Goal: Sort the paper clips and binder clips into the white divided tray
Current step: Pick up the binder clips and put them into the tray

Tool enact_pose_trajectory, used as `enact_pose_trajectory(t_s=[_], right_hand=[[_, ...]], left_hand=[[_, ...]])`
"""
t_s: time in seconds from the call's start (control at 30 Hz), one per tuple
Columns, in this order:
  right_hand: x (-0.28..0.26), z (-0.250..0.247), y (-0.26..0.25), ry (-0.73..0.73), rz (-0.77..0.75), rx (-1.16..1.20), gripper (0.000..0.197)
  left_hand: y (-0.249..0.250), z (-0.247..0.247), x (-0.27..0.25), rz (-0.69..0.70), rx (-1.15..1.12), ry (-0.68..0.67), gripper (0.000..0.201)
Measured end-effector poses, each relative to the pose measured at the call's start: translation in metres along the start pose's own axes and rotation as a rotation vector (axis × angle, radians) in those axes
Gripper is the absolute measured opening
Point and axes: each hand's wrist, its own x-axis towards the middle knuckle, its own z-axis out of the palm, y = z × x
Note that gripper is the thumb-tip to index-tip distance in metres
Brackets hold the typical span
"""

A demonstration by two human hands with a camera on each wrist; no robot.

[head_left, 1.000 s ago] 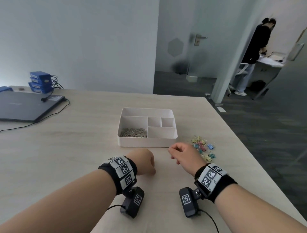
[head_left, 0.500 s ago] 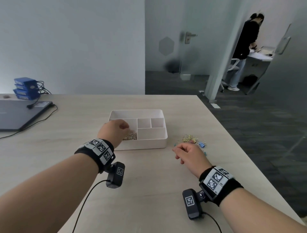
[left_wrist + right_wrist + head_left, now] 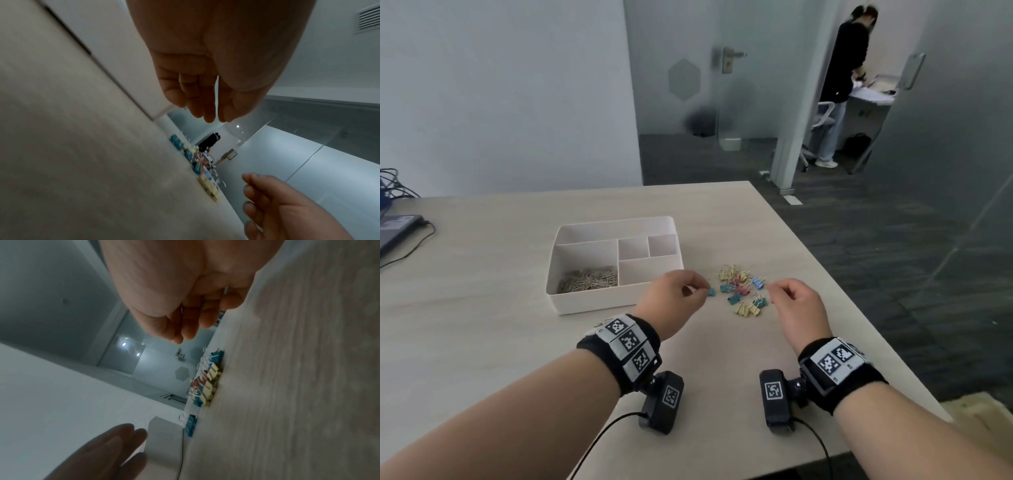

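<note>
The white divided tray [image 3: 616,303] stands on the table, with a heap of silver paper clips [image 3: 589,279] in its large front-left compartment. The other compartments look bare. Several coloured binder clips [image 3: 739,287] lie scattered just right of the tray. My left hand [image 3: 697,286] hovers at the tray's front right corner, fingers loosely curled and holding nothing, close to a lone teal binder clip [image 3: 711,292]. My right hand [image 3: 774,294] hangs at the pile's right side, fingers loosely curled and holding nothing. The right wrist view shows the pile [image 3: 209,381] below those fingers.
A laptop [image 3: 397,229] with a cable [image 3: 410,246] sits at the table's far left. The table's right edge [image 3: 859,308] runs close to the binder clips. A person [image 3: 849,68] stands at a desk beyond the glass door.
My left hand has left the paper clip compartment and moved right to the binder clips. My right hand has shifted a little to the pile's right side. The head view has turned right.
</note>
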Motion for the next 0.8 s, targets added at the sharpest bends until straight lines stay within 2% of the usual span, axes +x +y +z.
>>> enact_pose_trajectory(t_s=[0.1, 0.2, 0.37, 0.5, 0.63, 0.8], right_hand=[[0.005, -0.006, 0.011, -0.002, 0.014, -0.055, 0.009], [0.010, -0.006, 0.020, -0.029, 0.013, -0.106, 0.011], [0.017, 0.000, 0.027, -0.126, -0.040, -0.209, 0.024], [0.026, 0.005, 0.031, -0.175, -0.066, -0.321, 0.032], [0.030, 0.007, 0.033, -0.197, -0.092, -0.364, 0.032], [0.029, 0.006, 0.033, -0.220, -0.118, -0.401, 0.030]], left_hand=[[-0.001, 0.021, 0.005, -0.010, 0.016, -0.021, 0.018], [-0.003, 0.037, 0.013, 0.028, 0.126, -0.059, 0.031], [-0.007, 0.054, 0.026, -0.003, 0.266, -0.135, 0.053], [-0.005, 0.066, 0.037, -0.036, 0.276, -0.097, 0.050], [-0.004, 0.077, 0.046, -0.100, 0.251, -0.047, 0.050], [-0.003, 0.087, 0.051, -0.144, 0.216, 0.017, 0.024]])
